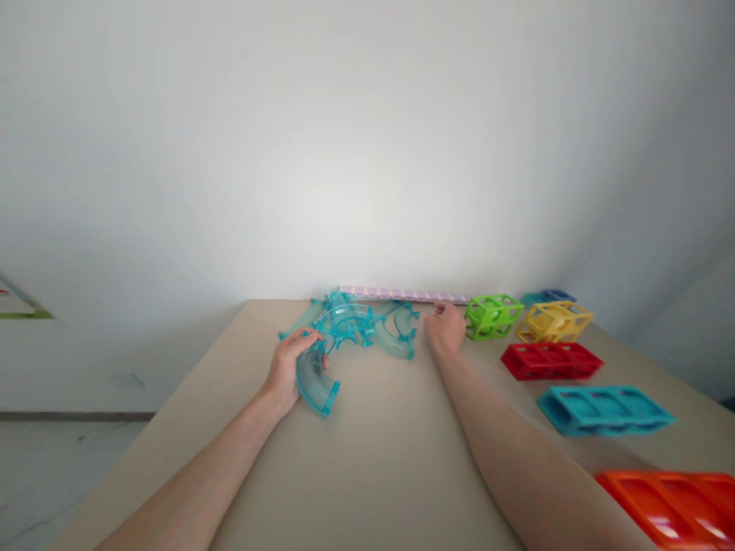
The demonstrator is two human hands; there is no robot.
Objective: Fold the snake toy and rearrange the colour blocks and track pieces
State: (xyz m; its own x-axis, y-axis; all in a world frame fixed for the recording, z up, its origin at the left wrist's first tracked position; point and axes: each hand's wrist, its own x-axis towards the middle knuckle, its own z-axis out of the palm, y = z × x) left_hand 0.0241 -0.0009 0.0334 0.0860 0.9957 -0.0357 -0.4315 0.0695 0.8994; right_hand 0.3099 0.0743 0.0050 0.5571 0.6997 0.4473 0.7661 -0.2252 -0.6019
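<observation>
A tube (315, 379) is pinched by the left hand (288, 364), its end below best kept free; whether the right hand (446, 328) grips cannot be told.

Curved tube (313, 383) in my L hand (287, 363), just before tube pile (347, 312) at far end of tbl (367, 459). My R hand (446, 327) btwn pile & 1st cube frame (487, 327). Strip (396, 293) behind, by wall (367, 153). 2nd cube frame (556, 323) R of 1st. R side, coming nearer: far long frame (552, 371), mid long frame (614, 421), near long frame (660, 497).
</observation>
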